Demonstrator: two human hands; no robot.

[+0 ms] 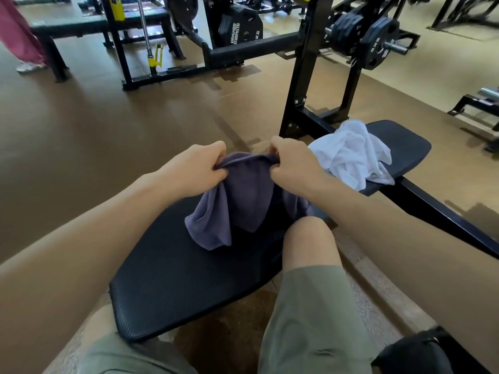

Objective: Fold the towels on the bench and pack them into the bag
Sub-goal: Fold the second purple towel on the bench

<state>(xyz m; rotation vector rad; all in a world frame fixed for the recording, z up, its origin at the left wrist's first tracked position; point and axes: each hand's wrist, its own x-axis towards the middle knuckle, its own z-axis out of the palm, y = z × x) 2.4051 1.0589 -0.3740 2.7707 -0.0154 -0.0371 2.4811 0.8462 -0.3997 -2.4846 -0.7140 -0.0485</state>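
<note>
A purple-grey towel (243, 201) hangs bunched above the black bench pad (172, 279). My left hand (197, 164) grips its top edge on the left, and my right hand (294, 164) grips the same edge on the right, a short gap between them. The towel's lower folds drape onto the pad. A crumpled white towel (353, 155) lies on the far bench pad (405, 147), just right of my right hand. A black bag (413, 352) shows at the bottom right corner, mostly cut off.
My knee and green shorts (310, 306) are beside the near pad. A black rack upright (305, 85) and loaded weight plates (361, 36) stand behind the bench. Another bench and machine frame (129, 36) are at the back left, with a person's legs (19, 36) there.
</note>
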